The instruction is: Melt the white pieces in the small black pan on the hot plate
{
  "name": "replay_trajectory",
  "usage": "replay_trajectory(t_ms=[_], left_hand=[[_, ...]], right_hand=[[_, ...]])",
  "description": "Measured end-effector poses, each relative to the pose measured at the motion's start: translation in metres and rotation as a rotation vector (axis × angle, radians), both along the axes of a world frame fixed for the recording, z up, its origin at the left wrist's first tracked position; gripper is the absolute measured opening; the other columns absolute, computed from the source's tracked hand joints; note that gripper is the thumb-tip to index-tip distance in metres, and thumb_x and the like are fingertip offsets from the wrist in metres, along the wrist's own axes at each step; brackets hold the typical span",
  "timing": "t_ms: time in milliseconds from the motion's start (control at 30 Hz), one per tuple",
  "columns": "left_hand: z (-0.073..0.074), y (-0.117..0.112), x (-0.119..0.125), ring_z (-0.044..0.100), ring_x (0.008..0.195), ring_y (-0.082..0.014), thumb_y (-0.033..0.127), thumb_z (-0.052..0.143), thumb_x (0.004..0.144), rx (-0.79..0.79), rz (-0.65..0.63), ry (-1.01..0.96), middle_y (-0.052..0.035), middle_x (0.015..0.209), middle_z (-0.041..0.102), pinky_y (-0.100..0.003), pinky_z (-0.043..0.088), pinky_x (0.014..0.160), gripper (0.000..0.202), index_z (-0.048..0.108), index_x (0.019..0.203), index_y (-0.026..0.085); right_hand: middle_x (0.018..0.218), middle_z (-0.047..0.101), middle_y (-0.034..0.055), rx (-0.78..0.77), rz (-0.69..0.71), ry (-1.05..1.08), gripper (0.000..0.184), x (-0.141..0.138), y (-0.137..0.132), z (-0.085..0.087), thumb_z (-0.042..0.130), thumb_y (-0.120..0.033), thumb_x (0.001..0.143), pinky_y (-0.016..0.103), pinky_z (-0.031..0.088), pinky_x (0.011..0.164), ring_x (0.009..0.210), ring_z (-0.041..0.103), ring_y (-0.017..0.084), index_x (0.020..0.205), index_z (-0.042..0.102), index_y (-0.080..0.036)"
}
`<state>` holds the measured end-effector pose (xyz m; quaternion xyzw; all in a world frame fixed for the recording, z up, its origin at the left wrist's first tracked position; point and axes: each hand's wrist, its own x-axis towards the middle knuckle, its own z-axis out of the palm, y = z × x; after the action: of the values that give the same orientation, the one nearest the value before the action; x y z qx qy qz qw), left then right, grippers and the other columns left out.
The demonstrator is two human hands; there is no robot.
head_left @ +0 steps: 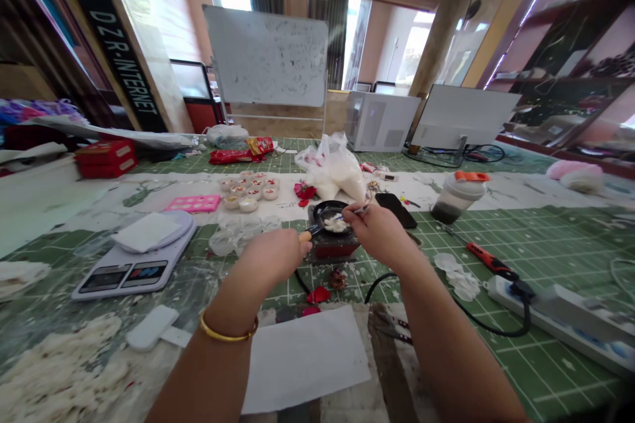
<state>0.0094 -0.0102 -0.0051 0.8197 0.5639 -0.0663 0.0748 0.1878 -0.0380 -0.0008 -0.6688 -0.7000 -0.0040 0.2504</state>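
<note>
My left hand [278, 254] is closed around the wooden-tipped handle of a small black frying pan [325, 206]. White, lumpy pieces [336, 223] lie in the pan, which rests on a small dark red-sided heater [337, 251]. Between the fingers of my right hand [374, 230] is a thin, light-coloured stirring stick [358, 210], its far end reaching into the pan over the pieces. The exact kind of stick cannot be made out. Just behind the pan sits a clear plastic bag [340, 175] of white material, and a dark phone [395, 209] lies right of it.
Several small filled cups [251, 193] stand beyond my left hand, near a pink mould [192, 203]. A kitchen scale [139, 258] is at left, a lidded shaker [459, 195] at right. A soldering iron [491, 261], power strip [560, 324] and black cable [489, 327] lie beside my right arm.
</note>
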Motion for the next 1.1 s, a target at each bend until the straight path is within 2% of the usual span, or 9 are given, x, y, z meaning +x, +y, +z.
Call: replay_trajectory(t_ms=[200,367,533,700,833,1000,1100], left_hand=[[-0.0013,0.0009,-0.001,0.057,0.066,-0.0203,0.052,0.024,0.078,0.005,-0.022,-0.014,-0.0076,0.078,0.063,-0.03,0.041,0.057,0.045,0.056,0.082,0.02],[-0.0008,0.001,-0.0009,0.057,0.065,-0.0197,0.051,0.023,0.078,-0.011,-0.003,0.002,-0.0083,0.078,0.063,-0.029,0.04,0.056,0.046,0.056,0.079,0.019],[0.0012,-0.0002,-0.0011,0.056,0.062,-0.0187,0.05,0.022,0.079,-0.009,-0.054,-0.012,-0.0062,0.074,0.062,-0.029,0.04,0.055,0.045,0.056,0.085,0.021],[0.0,-0.0002,-0.0013,0.057,0.065,-0.0201,0.052,0.024,0.077,-0.006,0.011,-0.001,-0.0079,0.078,0.062,-0.029,0.04,0.056,0.046,0.056,0.079,0.019],[0.0002,-0.0001,-0.0004,0.057,0.064,-0.02,0.052,0.023,0.078,-0.01,-0.022,-0.007,-0.0072,0.076,0.063,-0.03,0.041,0.056,0.046,0.056,0.08,0.02],[0.0004,0.0002,0.0,0.057,0.066,-0.0205,0.052,0.024,0.078,-0.004,0.011,0.0,-0.0087,0.078,0.063,-0.03,0.041,0.057,0.047,0.057,0.078,0.018],[0.0,0.0001,-0.0006,0.057,0.064,-0.0202,0.052,0.024,0.078,-0.002,-0.015,-0.009,-0.0074,0.077,0.063,-0.03,0.041,0.056,0.045,0.056,0.08,0.02]], right_hand=[[0.084,0.064,0.0037,0.011,-0.054,0.019,0.032,0.0008,-0.0051,0.0055,0.033,-0.034,0.084,0.022,0.034,0.065,0.076,0.056,0.014,0.09,0.061,-0.021],[0.076,0.064,0.004,-0.049,-0.018,-0.03,0.027,-0.0005,-0.0051,0.0053,0.037,-0.031,0.082,0.022,0.033,0.062,0.073,0.056,0.015,0.084,0.061,-0.019],[0.08,0.064,0.0037,0.02,-0.038,-0.025,0.032,0.0019,-0.0063,0.0047,0.031,-0.034,0.084,0.022,0.033,0.063,0.075,0.055,0.015,0.087,0.06,-0.02],[0.075,0.063,0.005,-0.031,-0.022,-0.098,0.03,0.0017,-0.0031,0.0021,0.034,-0.033,0.083,0.022,0.032,0.061,0.074,0.055,0.016,0.085,0.06,-0.018],[0.08,0.063,0.0041,0.036,-0.064,-0.048,0.033,0.0027,-0.001,0.0015,0.03,-0.035,0.084,0.022,0.033,0.063,0.075,0.055,0.015,0.09,0.059,-0.021],[0.076,0.063,0.0048,-0.048,-0.047,-0.089,0.028,0.003,0.0013,0.0006,0.034,-0.031,0.083,0.023,0.033,0.061,0.073,0.055,0.016,0.086,0.06,-0.019],[0.078,0.063,0.0046,-0.01,-0.071,-0.061,0.032,0.0031,0.0007,-0.0001,0.031,-0.033,0.084,0.023,0.033,0.061,0.074,0.055,0.015,0.088,0.06,-0.02]])
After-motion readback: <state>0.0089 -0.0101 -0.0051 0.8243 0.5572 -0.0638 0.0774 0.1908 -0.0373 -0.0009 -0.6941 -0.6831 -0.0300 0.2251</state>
